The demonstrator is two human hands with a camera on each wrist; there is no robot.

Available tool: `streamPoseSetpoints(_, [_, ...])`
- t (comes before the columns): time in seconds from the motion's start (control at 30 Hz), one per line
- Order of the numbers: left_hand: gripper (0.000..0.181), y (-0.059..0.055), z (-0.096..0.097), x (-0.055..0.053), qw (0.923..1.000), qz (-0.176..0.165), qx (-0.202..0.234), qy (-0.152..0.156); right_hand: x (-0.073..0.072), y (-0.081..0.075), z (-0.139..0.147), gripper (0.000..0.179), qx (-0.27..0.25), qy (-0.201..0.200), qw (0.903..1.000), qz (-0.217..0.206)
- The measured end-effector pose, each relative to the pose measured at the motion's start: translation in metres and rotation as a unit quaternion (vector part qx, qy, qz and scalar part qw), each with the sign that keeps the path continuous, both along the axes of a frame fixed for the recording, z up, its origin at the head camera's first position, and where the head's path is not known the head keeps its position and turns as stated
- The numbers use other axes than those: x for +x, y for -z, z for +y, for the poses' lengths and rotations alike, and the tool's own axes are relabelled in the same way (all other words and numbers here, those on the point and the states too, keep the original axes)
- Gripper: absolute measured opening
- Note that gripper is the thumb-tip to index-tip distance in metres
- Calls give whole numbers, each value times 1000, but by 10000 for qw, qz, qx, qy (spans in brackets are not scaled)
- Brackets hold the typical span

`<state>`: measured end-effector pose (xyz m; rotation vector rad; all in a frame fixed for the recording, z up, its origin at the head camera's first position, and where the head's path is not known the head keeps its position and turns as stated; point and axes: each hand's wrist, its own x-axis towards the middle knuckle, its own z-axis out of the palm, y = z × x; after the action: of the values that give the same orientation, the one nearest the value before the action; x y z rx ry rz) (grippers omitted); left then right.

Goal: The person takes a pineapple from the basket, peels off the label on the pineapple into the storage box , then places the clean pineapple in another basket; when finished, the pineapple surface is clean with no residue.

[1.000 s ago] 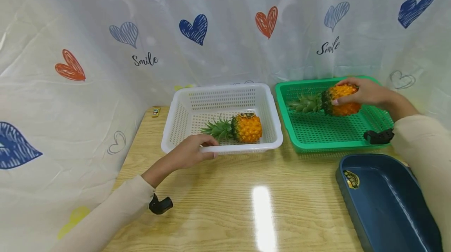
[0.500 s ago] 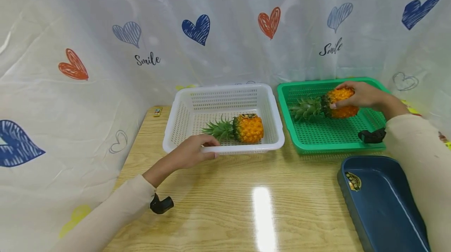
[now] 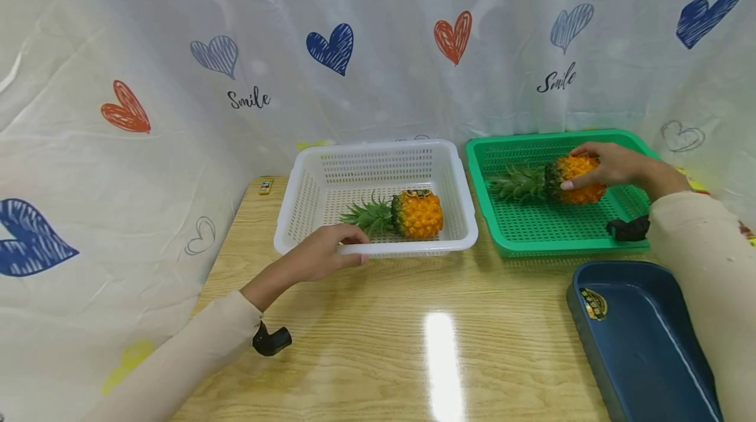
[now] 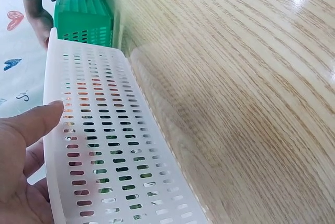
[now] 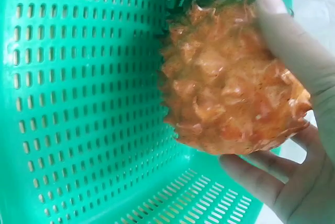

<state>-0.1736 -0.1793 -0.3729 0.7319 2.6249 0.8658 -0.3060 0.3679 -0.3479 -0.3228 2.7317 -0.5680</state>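
My left hand (image 3: 325, 253) pinches the front rim of a white plastic basket (image 3: 378, 250), thumb outside and fingers inside. The left wrist view shows that thumb against the perforated wall (image 4: 110, 130). Inside the white basket a small orange pineapple (image 3: 418, 215) lies on its side, its green crown to the left. Over a green plastic basket (image 3: 549, 246) my right hand (image 3: 617, 166) grips a second pineapple (image 5: 230, 77) by its orange body. Its crown points left in the head view. I cannot tell whether this pineapple touches the basket's floor.
A dark blue tray (image 3: 644, 337) stands at the right front, partly behind the right sleeve. The wooden table (image 3: 354, 343) spreads before both baskets. A tiny yellow packet (image 3: 266, 186) lies at the back left. Behind hangs a white curtain (image 3: 390, 100) printed with hearts.
My right hand and its pineapple have sunk slightly lower within the green basket. My left hand stays on the white rim; the head view has shifted a little.
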Motion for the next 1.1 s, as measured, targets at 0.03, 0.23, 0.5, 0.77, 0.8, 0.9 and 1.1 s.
streamPoseSetpoints(0.03, [17,0,0,0,10000,-6,-2,-1,0,0,0,91,-6,-8,10000,8])
streamPoseSetpoints(0.23, [17,0,1,0,10000,-22,13,30,0,1,1,93,45,-44,10000,7])
streamPoseSetpoints(0.5, [17,-1,1,0,10000,-10,-28,1,-2,4,4,93,56,12,10000,-49])
streamPoseSetpoints(0.77, [19,1,0,0,10000,-45,-4,59,1,7,4,96,79,-63,9998,-170])
streamPoseSetpoints(0.8, [20,1,0,0,10000,-50,-3,59,2,7,4,95,86,-83,9998,-159])
streamPoseSetpoints(0.9, [20,2,-1,0,10000,-59,9,47,1,5,3,95,24,-80,9997,-221])
streamPoseSetpoints(1.1, [19,1,-1,0,10000,-30,12,56,0,-3,4,91,-201,70,9979,-604])
